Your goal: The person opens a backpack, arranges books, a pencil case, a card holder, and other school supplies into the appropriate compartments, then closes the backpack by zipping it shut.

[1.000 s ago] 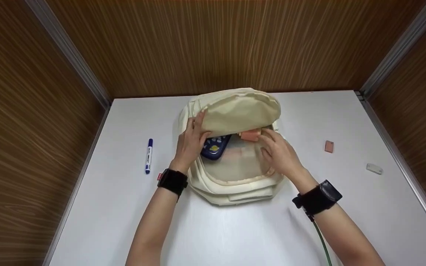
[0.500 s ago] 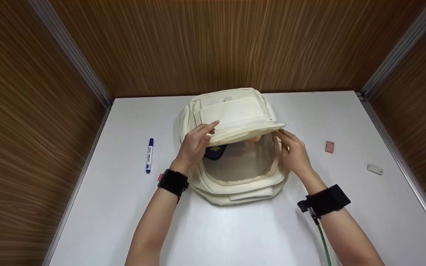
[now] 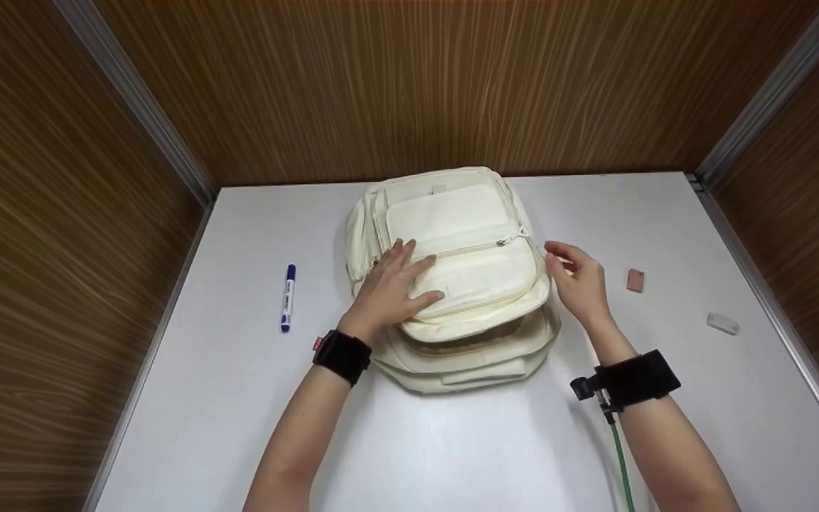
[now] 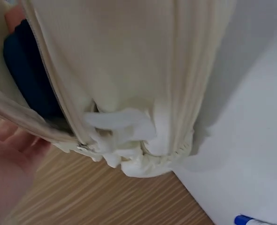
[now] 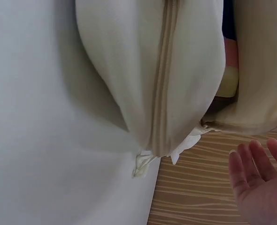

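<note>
A cream backpack (image 3: 452,213) lies on the white table, its front flap (image 3: 480,284) lowered over the main compartment, with a gap along the near edge. Spread fingers of the left hand (image 3: 388,295) rest on the flap's left side. Beside the flap's right edge is the right hand (image 3: 580,284), fingers loosely bent and holding nothing visible. Through the side gaps show a dark blue object (image 4: 30,70) in the left wrist view and a pink and cream item (image 5: 230,68) in the right wrist view.
A blue-capped marker (image 3: 288,299) lies left of the backpack. To the right are a small pink block (image 3: 635,280) and a small whitish piece (image 3: 722,323). Wood-grain panels (image 3: 409,92) stand behind and at both sides of the table (image 3: 438,455).
The flap has come down toward the near side, covering the blue object and orange item in the head view. The left hand has flattened onto it; the right hand has moved out to the right.
</note>
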The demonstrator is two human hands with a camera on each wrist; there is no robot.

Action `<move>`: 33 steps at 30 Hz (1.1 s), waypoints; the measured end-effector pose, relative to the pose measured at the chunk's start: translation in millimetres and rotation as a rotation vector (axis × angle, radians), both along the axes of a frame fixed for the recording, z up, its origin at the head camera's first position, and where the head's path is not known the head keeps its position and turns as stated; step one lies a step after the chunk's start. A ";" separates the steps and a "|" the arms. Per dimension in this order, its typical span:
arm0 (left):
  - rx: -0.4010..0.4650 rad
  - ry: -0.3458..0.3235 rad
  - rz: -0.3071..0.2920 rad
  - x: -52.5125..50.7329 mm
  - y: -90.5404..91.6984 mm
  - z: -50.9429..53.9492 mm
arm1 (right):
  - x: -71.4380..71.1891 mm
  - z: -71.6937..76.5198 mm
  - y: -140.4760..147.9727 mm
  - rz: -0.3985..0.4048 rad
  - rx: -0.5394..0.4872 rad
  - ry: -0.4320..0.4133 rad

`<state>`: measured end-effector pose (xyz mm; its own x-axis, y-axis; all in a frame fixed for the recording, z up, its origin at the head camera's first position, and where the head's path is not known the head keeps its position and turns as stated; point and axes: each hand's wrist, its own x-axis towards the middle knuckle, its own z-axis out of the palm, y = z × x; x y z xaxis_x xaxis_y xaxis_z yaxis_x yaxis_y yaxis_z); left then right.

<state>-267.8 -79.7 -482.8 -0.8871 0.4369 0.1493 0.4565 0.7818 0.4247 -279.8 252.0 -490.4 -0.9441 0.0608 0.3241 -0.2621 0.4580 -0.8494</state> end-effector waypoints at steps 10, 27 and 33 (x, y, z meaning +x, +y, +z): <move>-0.211 0.005 -0.010 1.5 19.0 -0.4 | 7.8 21.1 -42.3 0.267 0.472 0.069; 0.505 0.004 0.401 -16.4 -19.9 -15.7 | 5.0 15.8 -87.3 0.486 0.842 -0.075; 0.260 -0.027 0.491 -14.6 -34.9 -28.4 | 5.8 17.7 -91.5 0.485 0.879 -0.109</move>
<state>-282.4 -114.6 -511.3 -0.9823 -0.0768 0.1709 0.0511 0.7680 0.6384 -274.0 160.4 -472.6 -0.8306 -0.5565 -0.0198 -0.5274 0.7976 -0.2928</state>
